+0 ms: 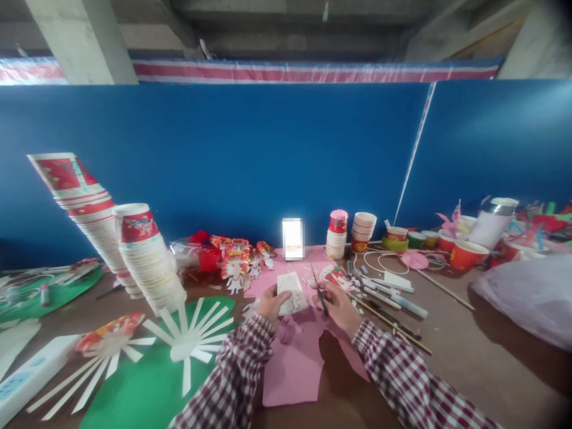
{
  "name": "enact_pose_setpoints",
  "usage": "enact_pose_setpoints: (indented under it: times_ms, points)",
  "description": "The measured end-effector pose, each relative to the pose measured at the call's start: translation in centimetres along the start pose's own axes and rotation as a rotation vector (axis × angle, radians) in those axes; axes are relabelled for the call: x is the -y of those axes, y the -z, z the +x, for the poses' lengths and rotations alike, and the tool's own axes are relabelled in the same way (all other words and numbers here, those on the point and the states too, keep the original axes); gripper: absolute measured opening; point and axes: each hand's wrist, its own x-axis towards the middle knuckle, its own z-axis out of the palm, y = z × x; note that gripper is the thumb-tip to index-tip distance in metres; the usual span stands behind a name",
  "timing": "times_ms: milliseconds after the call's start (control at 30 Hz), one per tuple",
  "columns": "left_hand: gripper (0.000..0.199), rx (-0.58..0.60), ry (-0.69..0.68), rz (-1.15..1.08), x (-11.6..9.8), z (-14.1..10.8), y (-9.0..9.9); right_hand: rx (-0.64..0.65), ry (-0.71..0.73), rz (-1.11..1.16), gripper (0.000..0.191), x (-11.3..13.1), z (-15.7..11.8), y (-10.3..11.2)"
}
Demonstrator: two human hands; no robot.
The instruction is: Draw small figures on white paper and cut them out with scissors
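Long sleeves [409, 375], dark red-and-white checks, fabric creased.

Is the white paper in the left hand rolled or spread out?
Spread out: the left hand holds the white paper with its broad, drawn-on face showing.

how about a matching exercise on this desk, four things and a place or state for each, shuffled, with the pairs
Column one
1. left hand
2. right hand
3. green sheet
4. blue partition

Column two
A. under a cut, splayed paper cup
B. gripping a slim dark tool
C. behind the brown table
D. holding drawn-on white paper

Pairs: 1-D, 2-B, 3-A, 4-C
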Motion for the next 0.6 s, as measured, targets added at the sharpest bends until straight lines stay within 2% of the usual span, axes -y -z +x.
enact_pose_setpoints:
  times_ms: [233,600]
  points:
    - [0.048,-0.017,0.062,-0.015,-0.1,-1.2,-0.1,0.107,-0.023,-0.132,0.031,-0.2,-1.4,0.0]
    - [0.053,-0.085,0.078,-0.103,0.4,-1.7,-0.6,0.180,-0.034,-0.266,0.028,0.3,-1.5,-0.1]
